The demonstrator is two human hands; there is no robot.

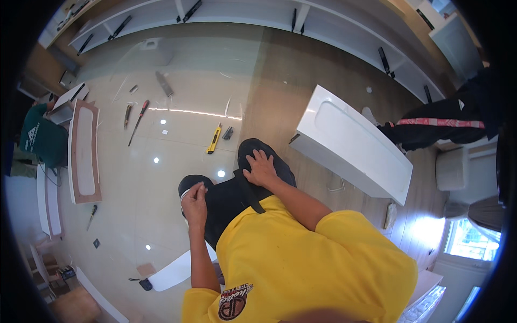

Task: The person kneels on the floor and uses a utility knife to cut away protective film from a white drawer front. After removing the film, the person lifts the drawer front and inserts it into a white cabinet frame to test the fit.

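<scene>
My right hand (261, 169) rests on my black-clad right knee, fingers spread and nothing in them. Over by my left knee, my left hand (195, 204) is closed with thumb and fingertips together; whatever it may pinch is too small to make out. Just beyond my knees, a yellow utility knife (214, 139) lies on the tiles beside a small dark block (228, 133). Farther left lie a long red-handled screwdriver (140, 121) and a shorter dark-handled tool (127, 116). A white drawer-like box (353, 145) stands on the wood-look floor to my right.
Along the far wall runs a low white cabinet (231, 12) with black slide rails. At left a person in a green shirt (46, 134) works behind another drawer (85, 151). A person in dark trousers (441, 124) is at right. A white panel (180, 272) lies by my left side.
</scene>
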